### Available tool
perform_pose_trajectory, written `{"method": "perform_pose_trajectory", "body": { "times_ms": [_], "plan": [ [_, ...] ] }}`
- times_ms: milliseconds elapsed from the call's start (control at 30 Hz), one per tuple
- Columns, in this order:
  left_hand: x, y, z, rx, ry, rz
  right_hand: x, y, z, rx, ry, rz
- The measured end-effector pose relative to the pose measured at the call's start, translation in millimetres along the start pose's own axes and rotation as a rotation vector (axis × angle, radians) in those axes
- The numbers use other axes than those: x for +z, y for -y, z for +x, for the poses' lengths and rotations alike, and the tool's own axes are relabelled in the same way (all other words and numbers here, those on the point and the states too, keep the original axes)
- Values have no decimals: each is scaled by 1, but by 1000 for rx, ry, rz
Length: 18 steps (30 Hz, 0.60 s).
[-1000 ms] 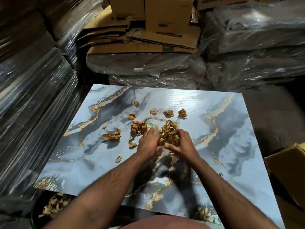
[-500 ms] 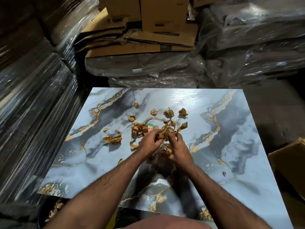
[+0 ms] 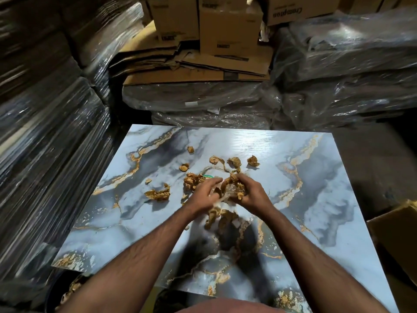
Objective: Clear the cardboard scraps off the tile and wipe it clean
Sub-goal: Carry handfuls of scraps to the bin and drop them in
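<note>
The right hand is cupped and curled around a bunch of cardboard scraps mixed with a bit of clear film, fingers bent round the far side of the clump. The left hand presses in against the same clump, its fingers half bent and blurred; whether it grips any piece itself cannot be told. Both hands meet above the middle of the marbled blue tile. Just below the hands more scraps hang or lie close to the tile. Left of the left hand lie a crumpled heap and a flatter torn piece. Beyond the hands, small loose bits are scattered. Farther off stand flattened cartons on plastic-wrapped stacks.
</note>
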State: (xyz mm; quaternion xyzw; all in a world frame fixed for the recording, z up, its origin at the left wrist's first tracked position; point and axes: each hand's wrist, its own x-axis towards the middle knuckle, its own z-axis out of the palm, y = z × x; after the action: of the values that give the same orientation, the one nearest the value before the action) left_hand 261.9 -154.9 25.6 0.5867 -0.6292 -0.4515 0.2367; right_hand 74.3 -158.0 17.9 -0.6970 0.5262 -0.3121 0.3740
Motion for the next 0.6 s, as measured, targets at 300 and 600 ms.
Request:
{"method": "perform_pose_trajectory", "body": {
  "times_ms": [300,600],
  "plan": [
    [-17,-84,4,-18,-87,-782,-29,68,32,-155,-17,158],
    [-41,-120,7,91,-294,-869,-10,137,33,-17,-49,267]
  ]
}}
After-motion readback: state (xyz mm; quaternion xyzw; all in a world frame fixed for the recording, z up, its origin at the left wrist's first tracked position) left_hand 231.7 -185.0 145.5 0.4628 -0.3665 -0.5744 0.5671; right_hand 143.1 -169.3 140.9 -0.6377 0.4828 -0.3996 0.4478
